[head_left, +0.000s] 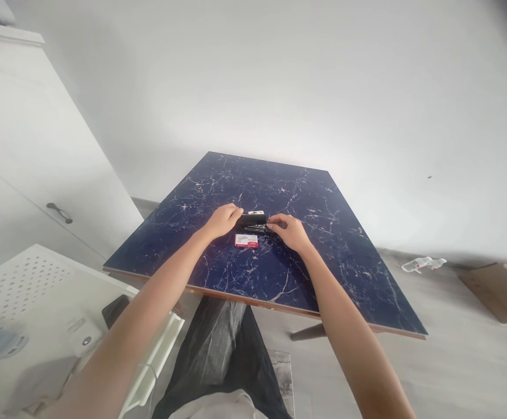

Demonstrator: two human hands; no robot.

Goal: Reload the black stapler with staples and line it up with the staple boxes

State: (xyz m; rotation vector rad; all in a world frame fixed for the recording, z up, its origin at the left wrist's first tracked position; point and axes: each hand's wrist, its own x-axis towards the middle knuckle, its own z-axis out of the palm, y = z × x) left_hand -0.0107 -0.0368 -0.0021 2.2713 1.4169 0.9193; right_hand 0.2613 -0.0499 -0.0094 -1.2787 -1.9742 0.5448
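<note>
On the blue marbled table point(236, 180) lies a black stapler point(253, 221), apparently with its top raised from its base. My left hand point(224, 220) is closed round the stapler's left end. At its right end, the thumb and fingers of my right hand point(291, 230) pinch together on it; whether they hold something small as well is too fine to see. Just in front of the stapler rests a small red and white box point(246, 240). A little white patch point(256, 213) shows behind it, mostly covered.
To the left stand a white cabinet point(39, 145) and a white perforated stand point(61, 279) with a dark phone-like object point(114, 309) on it. Clear plastic bottles point(423, 264) and a cardboard box point(500, 291) lie on the floor at right. Behind the table rises a white wall point(279, 87).
</note>
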